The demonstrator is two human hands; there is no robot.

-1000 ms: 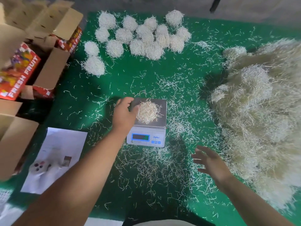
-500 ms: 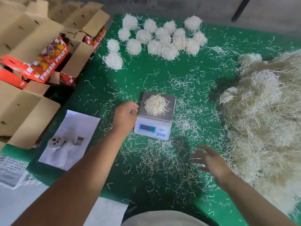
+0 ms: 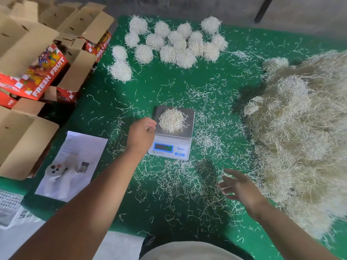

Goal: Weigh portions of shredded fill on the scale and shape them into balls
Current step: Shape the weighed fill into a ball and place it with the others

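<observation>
A small digital scale point(image 3: 185, 146) stands on the green mat, with a loose portion of shredded fill point(image 3: 171, 120) on its steel pan and its display lit. My left hand point(image 3: 140, 134) is at the pan's left edge, fingers curled, pinching a few pale strands. My right hand point(image 3: 239, 186) hovers with fingers spread over scattered shreds, in front of and to the right of the scale, beside the big pile of fill point(image 3: 300, 132). Several finished balls point(image 3: 172, 44) lie clustered at the far side of the mat.
Open cardboard fruit boxes point(image 3: 37, 72) are stacked at the left edge. A printed sheet point(image 3: 75, 162) lies at the near left, with a white mesh basket point(image 3: 9, 203) beside it. Loose shreds cover the green mat point(image 3: 150, 87). A dark pole point(image 3: 262, 8) leans at the back.
My left hand has drawn back from the portion to the pan's left edge and curled up. The right hand has hardly moved. The camera has shifted, so more of the boxes shows.
</observation>
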